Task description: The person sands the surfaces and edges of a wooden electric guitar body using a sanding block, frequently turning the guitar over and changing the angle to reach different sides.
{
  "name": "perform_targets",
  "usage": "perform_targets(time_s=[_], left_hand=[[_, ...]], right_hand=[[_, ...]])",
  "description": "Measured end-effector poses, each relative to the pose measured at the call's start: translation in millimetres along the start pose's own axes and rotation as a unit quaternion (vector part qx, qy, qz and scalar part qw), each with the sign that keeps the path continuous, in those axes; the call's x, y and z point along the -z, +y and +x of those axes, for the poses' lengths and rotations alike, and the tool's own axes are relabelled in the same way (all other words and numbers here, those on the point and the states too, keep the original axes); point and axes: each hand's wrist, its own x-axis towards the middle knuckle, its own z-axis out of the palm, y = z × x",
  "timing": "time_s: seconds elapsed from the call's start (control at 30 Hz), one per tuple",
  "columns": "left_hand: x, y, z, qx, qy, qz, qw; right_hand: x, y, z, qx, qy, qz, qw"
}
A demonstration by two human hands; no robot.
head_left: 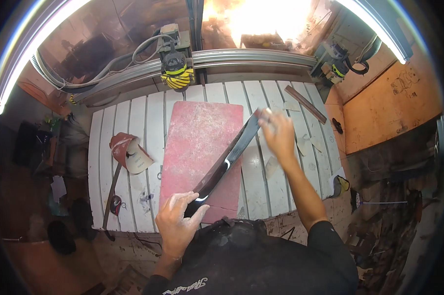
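Observation:
A long, narrow, glossy black strip (pixel 227 160) slants across my body above a red mat (pixel 205 128), its near end to the left and its far end to the right. My left hand (pixel 179 216), dusted white, grips the near end between thumb and fingers. At the far end my right hand (pixel 277 129) is closed, fingertips on the strip and somewhat blurred. A small reddish patch shows by those fingertips; what it is I cannot tell. Bright reflections lie along the strip's surface.
The white slatted table (pixel 154 105) carries a curled reddish-brown abrasive sheet (pixel 126 147) at left, a dark bar (pixel 113 189) beside it, a brown bar (pixel 305 104) at far right and scattered paper scraps (pixel 304 146). Behind runs a metal rail (pixel 251 58) with a yellow-and-black machine head (pixel 177 73).

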Motion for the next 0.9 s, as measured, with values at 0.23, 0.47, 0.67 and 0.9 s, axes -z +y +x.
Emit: perform_targets(time_s=[0.23, 0.47, 0.67, 0.9], left_hand=[[0, -3, 1, -0.014, 0.019, 0.008, 1.000], [3, 0, 1, 0.014, 0.008, 0.014, 1.000], [1, 3, 0, -0.002, 0.016, 0.013, 1.000], [-1, 5, -7, -0.005, -0.003, 0.026, 1.000]], right_hand=[[10, -23, -4, 0.038, -0.040, 0.007, 0.998], [11, -70, -40, 0.104, -0.039, 0.013, 0.994], [6, -62, -18, -0.003, 0.025, -0.037, 0.999], [9, -59, -35, 0.035, -0.018, 0.020, 0.999]])
